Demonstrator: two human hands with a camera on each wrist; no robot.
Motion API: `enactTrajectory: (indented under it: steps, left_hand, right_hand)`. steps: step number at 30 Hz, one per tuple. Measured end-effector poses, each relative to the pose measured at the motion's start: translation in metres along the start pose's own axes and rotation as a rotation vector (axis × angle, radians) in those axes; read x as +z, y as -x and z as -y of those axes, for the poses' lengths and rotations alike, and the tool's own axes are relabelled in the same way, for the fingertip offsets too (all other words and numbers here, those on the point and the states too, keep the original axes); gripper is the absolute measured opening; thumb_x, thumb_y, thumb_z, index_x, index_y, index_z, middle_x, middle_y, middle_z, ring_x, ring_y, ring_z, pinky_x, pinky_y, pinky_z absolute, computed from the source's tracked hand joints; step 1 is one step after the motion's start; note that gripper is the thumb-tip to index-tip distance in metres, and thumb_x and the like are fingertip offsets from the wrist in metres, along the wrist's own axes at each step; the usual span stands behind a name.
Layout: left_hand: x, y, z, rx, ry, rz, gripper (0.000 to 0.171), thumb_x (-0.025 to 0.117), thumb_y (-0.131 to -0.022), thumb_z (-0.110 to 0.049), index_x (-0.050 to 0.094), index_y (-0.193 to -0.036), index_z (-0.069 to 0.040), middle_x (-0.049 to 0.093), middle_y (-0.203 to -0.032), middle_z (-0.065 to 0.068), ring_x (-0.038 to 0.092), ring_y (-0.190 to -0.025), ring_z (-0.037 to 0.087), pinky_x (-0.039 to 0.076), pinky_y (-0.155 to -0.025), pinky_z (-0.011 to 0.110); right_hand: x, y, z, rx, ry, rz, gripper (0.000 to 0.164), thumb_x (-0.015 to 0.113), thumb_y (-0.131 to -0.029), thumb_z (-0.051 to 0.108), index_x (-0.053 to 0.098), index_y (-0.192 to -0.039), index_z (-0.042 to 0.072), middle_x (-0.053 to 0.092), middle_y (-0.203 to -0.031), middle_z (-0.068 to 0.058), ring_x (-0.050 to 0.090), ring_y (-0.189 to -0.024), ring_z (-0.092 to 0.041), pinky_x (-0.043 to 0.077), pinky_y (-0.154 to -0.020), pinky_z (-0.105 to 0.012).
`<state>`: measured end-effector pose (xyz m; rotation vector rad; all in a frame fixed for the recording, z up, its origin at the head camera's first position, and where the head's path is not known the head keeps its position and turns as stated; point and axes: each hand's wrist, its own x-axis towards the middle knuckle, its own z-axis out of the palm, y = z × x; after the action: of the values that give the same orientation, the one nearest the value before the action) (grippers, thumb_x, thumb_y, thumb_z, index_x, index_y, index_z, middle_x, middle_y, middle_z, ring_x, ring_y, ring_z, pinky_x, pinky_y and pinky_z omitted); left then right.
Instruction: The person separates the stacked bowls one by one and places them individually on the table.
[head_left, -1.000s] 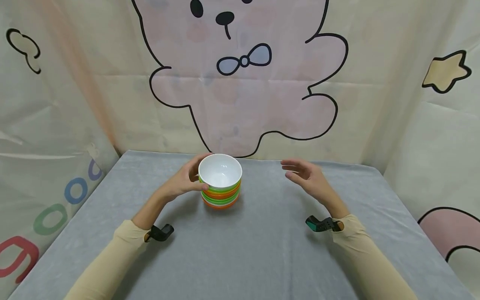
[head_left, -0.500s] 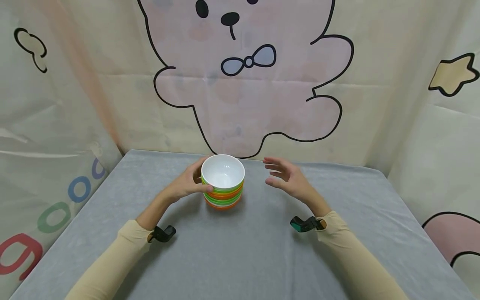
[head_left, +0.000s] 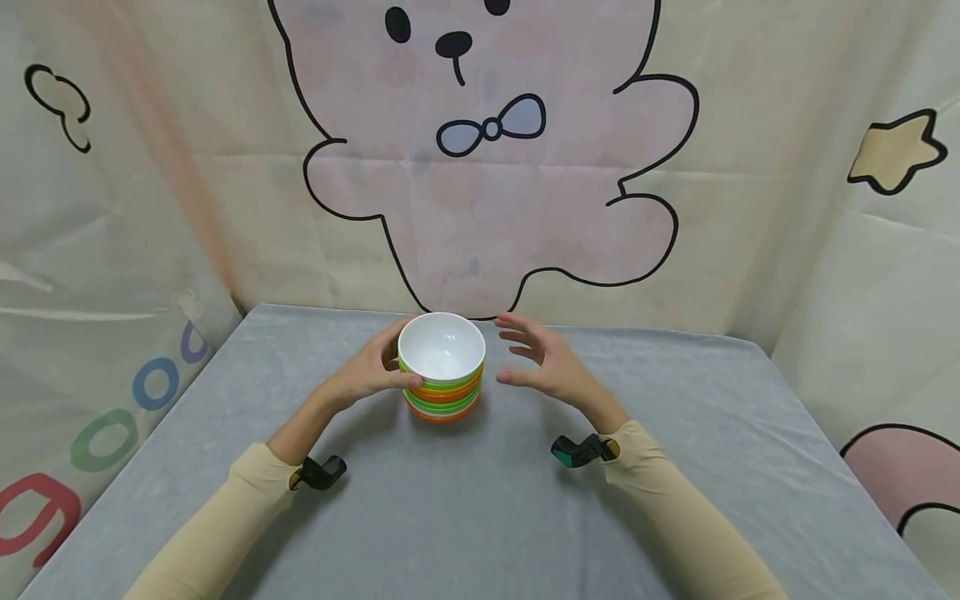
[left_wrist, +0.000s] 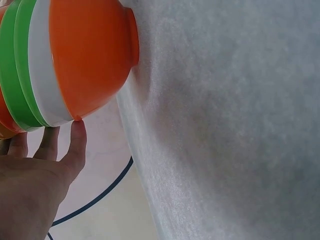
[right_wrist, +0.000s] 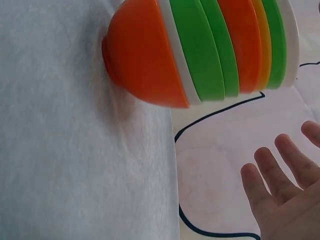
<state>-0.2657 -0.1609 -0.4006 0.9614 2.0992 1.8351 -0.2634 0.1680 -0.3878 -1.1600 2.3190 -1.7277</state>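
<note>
A stack of nested bowls (head_left: pixel 442 398) stands upright on the table, in orange, green, yellow and white. The top bowl (head_left: pixel 441 346) shows a white inside with nothing in it. My left hand (head_left: pixel 367 372) holds the stack from the left, thumb on the near side and fingers round the far side. In the left wrist view, the fingertips touch the bowls near the orange bottom bowl (left_wrist: pixel 90 55). My right hand (head_left: pixel 546 362) hovers just right of the stack, fingers spread and apart from it. Seen in the right wrist view, several fingers (right_wrist: pixel 272 180) point toward the upper bowls.
A grey cloth covers the table (head_left: pixel 450 525), whose far edge meets a printed curtain (head_left: pixel 712 250) with a bear drawing. More curtain hangs at both sides. Each wrist wears a black camera mount (head_left: pixel 321 472) at the end of a cream sleeve (head_left: pixel 217 525).
My right hand has moved left, from well off to the side to close beside the stack. The left hand and the bowls have stayed in place; the head view shifted slightly.
</note>
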Motion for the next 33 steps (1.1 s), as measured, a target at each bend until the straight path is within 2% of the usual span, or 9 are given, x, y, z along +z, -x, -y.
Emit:
enactTrajectory:
  steps: [5,10,15,18,22,25,33]
  left_hand:
    - [0.0,0.001,0.0,-0.002,-0.01,-0.008,0.094,0.087,-0.082,-0.035,0.035,-0.157,-0.012,0.047,-0.147,0.011,0.047,-0.13,0.032,0.04,-0.105,0.056]
    - [-0.001,0.001,0.0,-0.009,-0.021,-0.013,0.095,0.087,-0.082,-0.038,0.035,-0.158,-0.013,0.047,-0.147,0.011,0.048,-0.13,0.032,0.04,-0.105,0.057]
    - [-0.002,0.002,0.002,-0.004,-0.009,-0.014,0.095,0.087,-0.083,-0.036,0.034,-0.158,-0.011,0.047,-0.146,0.012,0.048,-0.129,0.032,0.038,-0.106,0.058]
    - [-0.002,0.002,0.002,-0.004,-0.011,-0.012,0.095,0.087,-0.083,-0.035,0.034,-0.157,-0.011,0.047,-0.146,0.012,0.048,-0.128,0.032,0.038,-0.106,0.058]
    - [-0.002,0.002,0.002,-0.011,-0.029,-0.012,0.094,0.087,-0.083,-0.037,0.035,-0.157,-0.013,0.047,-0.146,0.011,0.049,-0.128,0.032,0.04,-0.104,0.057]
    - [-0.001,0.001,0.001,-0.016,-0.035,-0.013,0.094,0.087,-0.083,-0.038,0.035,-0.157,-0.013,0.047,-0.146,0.01,0.048,-0.128,0.032,0.041,-0.104,0.056]
    - [-0.002,0.001,0.002,-0.008,-0.028,-0.014,0.094,0.087,-0.082,-0.038,0.035,-0.157,-0.012,0.047,-0.146,0.011,0.048,-0.127,0.033,0.04,-0.104,0.058]
  right_hand:
    - [0.009,-0.007,0.001,-0.002,0.001,0.011,0.09,0.086,-0.084,0.039,0.039,-0.156,0.012,0.043,-0.154,-0.009,0.043,-0.138,-0.031,0.039,-0.109,-0.05]
    - [0.018,-0.014,0.002,-0.001,-0.018,0.027,0.09,0.088,-0.083,0.026,0.037,-0.156,0.006,0.04,-0.154,-0.018,0.041,-0.139,-0.036,0.038,-0.109,-0.055]
    - [0.029,-0.024,0.002,-0.016,-0.055,0.029,0.092,0.09,-0.08,0.015,0.036,-0.153,-0.005,0.04,-0.151,-0.025,0.04,-0.138,-0.043,0.037,-0.107,-0.06]
    - [0.035,-0.029,0.0,-0.032,-0.073,0.027,0.095,0.09,-0.08,0.021,0.036,-0.153,-0.006,0.043,-0.151,-0.022,0.042,-0.137,-0.04,0.038,-0.107,-0.057]
    - [0.042,-0.032,-0.001,-0.026,-0.081,0.017,0.097,0.09,-0.079,0.038,0.039,-0.154,0.003,0.048,-0.148,-0.011,0.048,-0.133,-0.029,0.041,-0.107,-0.048]
    - [0.045,-0.033,-0.002,-0.016,-0.078,0.007,0.099,0.088,-0.078,0.046,0.04,-0.155,0.008,0.05,-0.146,-0.006,0.052,-0.128,-0.025,0.044,-0.105,-0.046]
    - [0.047,-0.04,-0.004,-0.006,-0.109,0.018,0.104,0.089,-0.075,0.049,0.039,-0.156,0.008,0.049,-0.147,-0.006,0.052,-0.127,-0.027,0.044,-0.104,-0.049]
